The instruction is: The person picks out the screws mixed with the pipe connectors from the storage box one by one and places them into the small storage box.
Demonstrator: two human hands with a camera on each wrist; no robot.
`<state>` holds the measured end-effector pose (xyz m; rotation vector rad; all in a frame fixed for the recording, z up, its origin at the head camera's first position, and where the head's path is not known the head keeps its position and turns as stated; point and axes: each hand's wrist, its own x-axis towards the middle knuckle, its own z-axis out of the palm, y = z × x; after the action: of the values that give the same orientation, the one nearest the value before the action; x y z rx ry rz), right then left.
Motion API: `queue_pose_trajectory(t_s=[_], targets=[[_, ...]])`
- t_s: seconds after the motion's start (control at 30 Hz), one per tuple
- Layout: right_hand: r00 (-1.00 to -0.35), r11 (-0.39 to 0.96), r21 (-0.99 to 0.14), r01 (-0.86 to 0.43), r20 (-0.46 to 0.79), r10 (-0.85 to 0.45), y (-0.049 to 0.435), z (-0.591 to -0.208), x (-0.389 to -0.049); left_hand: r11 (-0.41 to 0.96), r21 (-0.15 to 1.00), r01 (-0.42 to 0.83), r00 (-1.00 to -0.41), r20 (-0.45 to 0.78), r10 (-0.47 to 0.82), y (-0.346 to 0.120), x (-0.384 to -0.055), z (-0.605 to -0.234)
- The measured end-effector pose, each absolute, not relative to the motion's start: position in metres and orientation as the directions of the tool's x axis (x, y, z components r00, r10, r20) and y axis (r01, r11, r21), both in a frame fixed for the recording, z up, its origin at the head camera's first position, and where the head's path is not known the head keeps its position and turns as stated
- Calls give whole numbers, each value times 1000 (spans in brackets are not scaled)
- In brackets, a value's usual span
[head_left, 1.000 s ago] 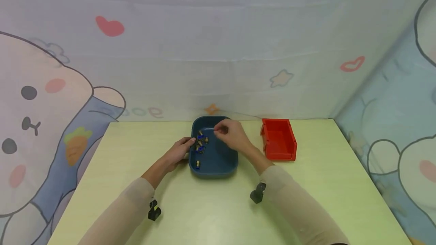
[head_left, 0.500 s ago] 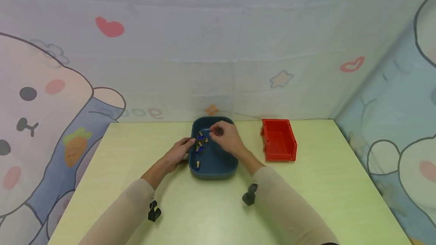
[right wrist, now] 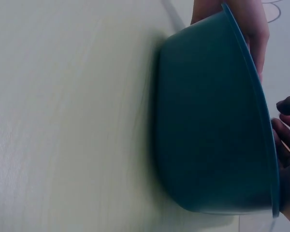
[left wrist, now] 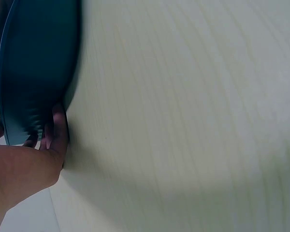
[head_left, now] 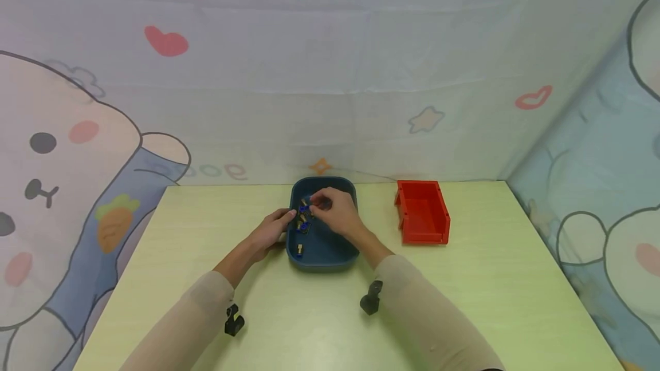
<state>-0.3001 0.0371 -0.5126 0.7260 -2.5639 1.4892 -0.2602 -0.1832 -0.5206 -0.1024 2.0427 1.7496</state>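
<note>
In the head view a dark blue plastic basin [head_left: 334, 252] stands at the back middle of the table. Several small brass push-in fittings [head_left: 302, 225] with blue collars lie along its left side, one apart near the front. My left hand [head_left: 269, 231] grips the basin's left wall, thumb over the rim; the left wrist view shows its fingers [left wrist: 59, 128] against the outer wall. Inside the basin's outline, my right hand [head_left: 337, 210] hovers at the upper fittings, its fingers bent and thumb apart from the index finger. Nothing shows between them. The basin wall [right wrist: 208, 116] hides the contents in the right wrist view.
To the right of the basin stands a red plastic bin [head_left: 424, 210], close to the table's back edge. Behind the pale wood-grain table [head_left: 309, 319] hangs a printed cloth [head_left: 330, 73]. A black camera mount [head_left: 371, 298] sits at the right wrist.
My right hand has moved left and slightly toward me, from the basin's right part to the fittings; its thumb and index finger have spread. My left hand and the basin stay put.
</note>
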Motion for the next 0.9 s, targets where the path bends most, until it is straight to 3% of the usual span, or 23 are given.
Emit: queue_pose_trajectory(t_s=[0.9], targets=[[-868, 440, -769, -464, 296, -399, 27, -526, -297, 188, 924, -334, -900, -372, 227, -182, -259, -518]])
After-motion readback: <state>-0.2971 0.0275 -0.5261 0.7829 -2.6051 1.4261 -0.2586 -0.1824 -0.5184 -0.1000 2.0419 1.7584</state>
